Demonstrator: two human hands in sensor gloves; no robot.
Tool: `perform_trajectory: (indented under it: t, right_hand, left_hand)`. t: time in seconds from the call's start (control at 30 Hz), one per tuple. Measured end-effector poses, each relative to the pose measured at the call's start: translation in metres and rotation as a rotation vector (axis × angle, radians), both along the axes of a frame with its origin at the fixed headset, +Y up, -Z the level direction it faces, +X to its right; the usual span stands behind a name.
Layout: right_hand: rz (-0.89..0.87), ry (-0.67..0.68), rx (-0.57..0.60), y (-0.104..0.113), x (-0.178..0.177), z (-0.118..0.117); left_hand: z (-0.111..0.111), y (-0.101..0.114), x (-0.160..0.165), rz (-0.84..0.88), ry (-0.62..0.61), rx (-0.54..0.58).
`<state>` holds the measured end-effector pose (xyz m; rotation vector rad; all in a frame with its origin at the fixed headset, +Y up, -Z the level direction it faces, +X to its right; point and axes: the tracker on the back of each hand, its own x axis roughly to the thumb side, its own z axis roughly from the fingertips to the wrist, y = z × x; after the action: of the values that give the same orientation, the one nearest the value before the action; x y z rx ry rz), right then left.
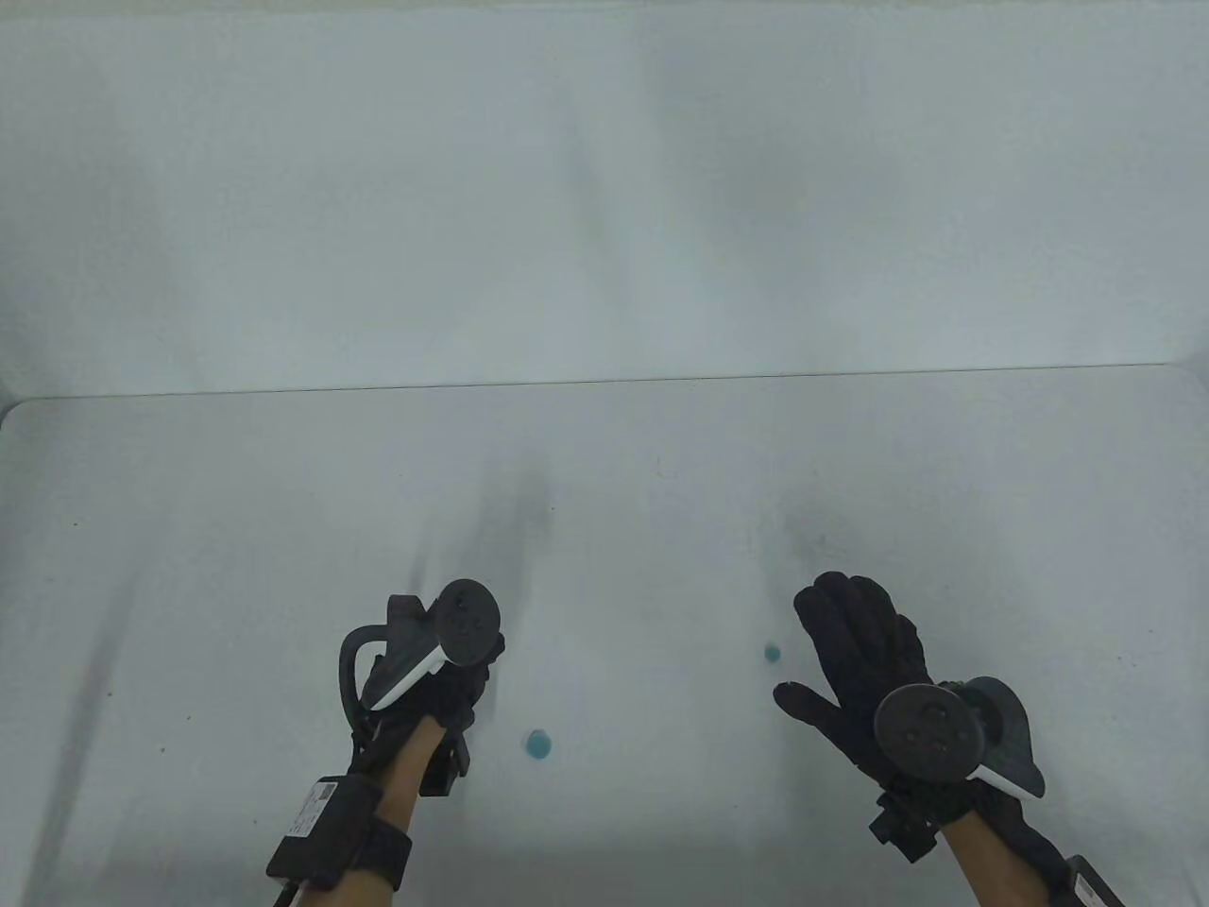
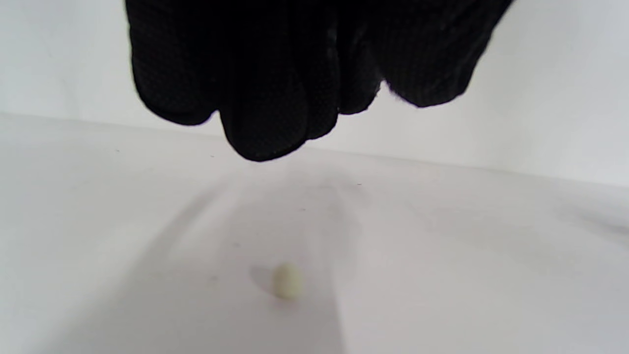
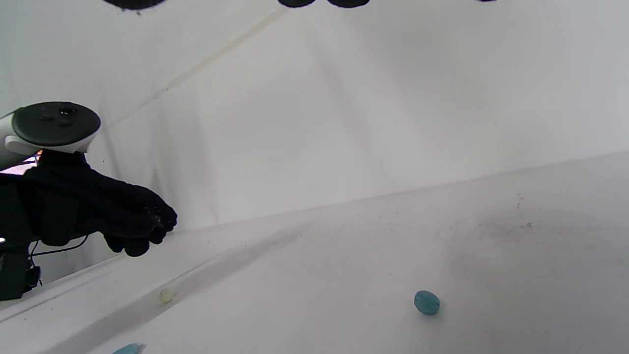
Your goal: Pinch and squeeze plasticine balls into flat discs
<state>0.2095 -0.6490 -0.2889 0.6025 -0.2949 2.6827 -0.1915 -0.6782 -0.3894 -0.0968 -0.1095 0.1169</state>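
While both hands hover low in the table view, neither touches any plasticine. Left hand (image 1: 444, 680) sits lower left of centre, fingers curled down and bunched under the tracker (image 1: 468, 621); the left wrist view shows the gloved fingertips (image 2: 265, 132) hanging together from the top edge with nothing between them, above a small pale ball (image 2: 287, 281) lying on the table (image 1: 236, 529) lower centre. That pale ball also shows in the right wrist view, lower left, below the left hand and apart from it. Right hand (image 1: 855, 661) is lower right, fingers spread and extended, thumb out to the side, palm down, holding nothing; only its fingertips (image 3: 346, 3) clip the top edge of the right wrist view. A small blue ball (image 1: 773, 652) lies just left of the right hand's fingers, near but not touching; it looks slightly oval in the right wrist view. A larger blue piece (image 1: 538, 744) lies bottom centre, between the hands, nearer the left wrist; ball or flattened, can't tell.
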Motion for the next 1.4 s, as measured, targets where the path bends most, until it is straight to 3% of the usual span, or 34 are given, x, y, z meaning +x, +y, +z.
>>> perform_trajectory:
  t: [0.33, 0.7, 0.83, 1.17, 1.4]
  right_hand:
    - [0.007, 0.005, 0.0, 0.0, -0.001, 0.0]
    - [0.009, 0.007, -0.003, 0.0, -0.002, 0.0]
    - [0.009, 0.008, -0.006, 0.0, -0.002, 0.0]
    - [-0.003, 0.01, 0.006, 0.001, -0.002, 0.001]
    - [-0.013, 0.014, 0.014, 0.002, -0.002, 0.002]
  left_hand:
    - [-0.018, -0.046, -0.001, -0.144, 0.006, -0.09]
    - [-0.022, -0.066, 0.009, -0.301, -0.069, -0.155]
    - [-0.023, -0.068, 0.013, -0.388, -0.104, -0.113]
    - [-0.022, -0.065, 0.012, -0.382, -0.112, -0.075]
    - [-0.014, -0.025, -0.005, -0.186, -0.037, -0.024]
